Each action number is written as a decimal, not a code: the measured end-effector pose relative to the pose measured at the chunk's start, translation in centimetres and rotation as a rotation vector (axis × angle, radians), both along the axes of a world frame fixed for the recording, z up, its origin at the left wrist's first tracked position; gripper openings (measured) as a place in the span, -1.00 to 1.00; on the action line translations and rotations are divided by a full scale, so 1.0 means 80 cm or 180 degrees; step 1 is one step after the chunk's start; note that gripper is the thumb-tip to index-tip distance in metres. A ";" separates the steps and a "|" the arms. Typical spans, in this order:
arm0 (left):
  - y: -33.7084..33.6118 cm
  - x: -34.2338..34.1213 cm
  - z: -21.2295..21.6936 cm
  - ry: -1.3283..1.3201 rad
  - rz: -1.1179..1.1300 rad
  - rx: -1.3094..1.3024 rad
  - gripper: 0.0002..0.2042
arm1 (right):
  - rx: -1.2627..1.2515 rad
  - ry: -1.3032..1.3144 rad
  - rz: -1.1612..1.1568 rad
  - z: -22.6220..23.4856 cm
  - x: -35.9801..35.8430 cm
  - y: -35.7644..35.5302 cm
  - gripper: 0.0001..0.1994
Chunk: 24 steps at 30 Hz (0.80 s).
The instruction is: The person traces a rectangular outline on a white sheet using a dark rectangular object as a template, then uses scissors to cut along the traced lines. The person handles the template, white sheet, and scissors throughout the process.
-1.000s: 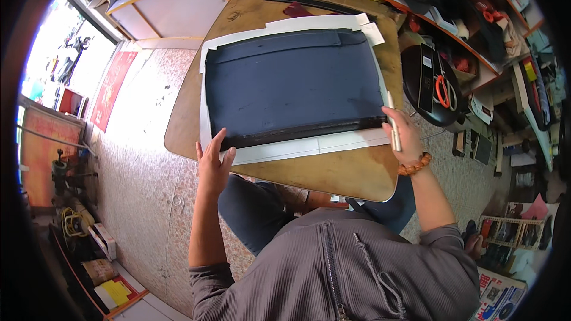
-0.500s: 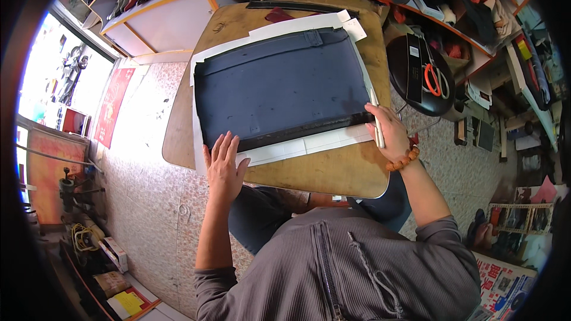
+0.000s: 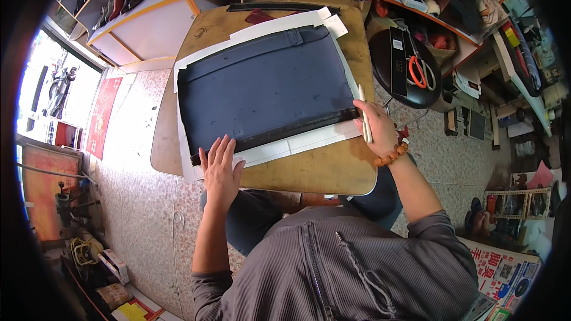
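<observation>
Navy panel, L fingers at edge; red-lettered poster lower R.

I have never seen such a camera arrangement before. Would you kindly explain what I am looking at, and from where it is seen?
There is no machine, only a person working bare-handed. The view comes from a wide fisheye camera worn on the head, looking down, so straight edges bend near the rim. On the brown, round-cornered table lies white paper, and on it a dark blue-grey, roughly rectangular sheet with black edges. The left hand, open, lies over the sheet's near edge. The right hand holds a slim, cream-coloured, pen-like tool.
</observation>
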State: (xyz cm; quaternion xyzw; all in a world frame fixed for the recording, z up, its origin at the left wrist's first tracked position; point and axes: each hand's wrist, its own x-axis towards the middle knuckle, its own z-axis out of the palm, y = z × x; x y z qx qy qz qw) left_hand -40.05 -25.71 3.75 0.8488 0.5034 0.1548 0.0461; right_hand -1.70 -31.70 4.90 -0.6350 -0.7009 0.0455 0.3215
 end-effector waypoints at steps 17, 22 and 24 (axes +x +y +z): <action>0.006 0.028 -0.003 -0.0039 -0.0059 -0.0038 -0.49 | -0.0309 -0.0106 0.0365 -0.010 -0.019 0.018 -0.52; 0.007 0.033 -0.002 -0.0019 -0.0086 -0.0024 -0.49 | -0.0337 -0.0218 0.0436 -0.019 -0.022 0.019 -0.52; 0.007 0.035 -0.003 0.0003 -0.0070 -0.0038 -0.49 | -0.0344 -0.0310 0.0387 -0.021 -0.024 0.018 -0.52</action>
